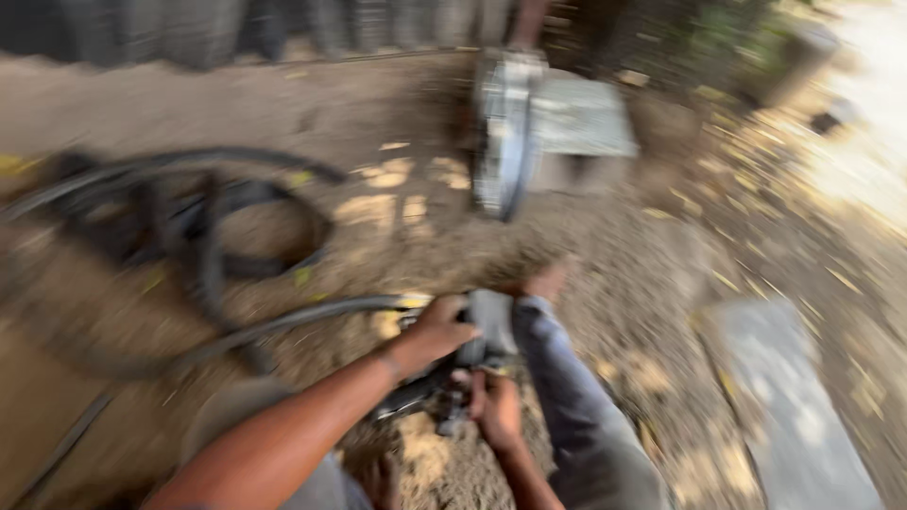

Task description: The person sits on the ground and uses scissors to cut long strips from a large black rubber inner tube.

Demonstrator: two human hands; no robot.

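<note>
Item: dark grey machine part [487, 326], hose-fed, held low over the knee [557, 378]. Left hand [439, 331] is clasped over its top; right hand [496, 411] is closed on its underside. Judged rigid, fairly heavy; best gripped by the body, not by the black hose [283, 321]. Ground [605, 264]: dusty earth with dry leaves. Outdoors; blurred metal wheel unit [510, 132] and grey slab [794, 406] are noted nearby.

Both forearms were left bare, with no sleeves seen down to the wrists. A thin dark band was worn around the wrist of the left hand [442, 332]. No glove or ring could be made out on the right hand [498, 412], the view being blurred. The legs were covered by grey-blue trousers [576, 416], and 1 bare foot [546, 280] was shown.
</note>
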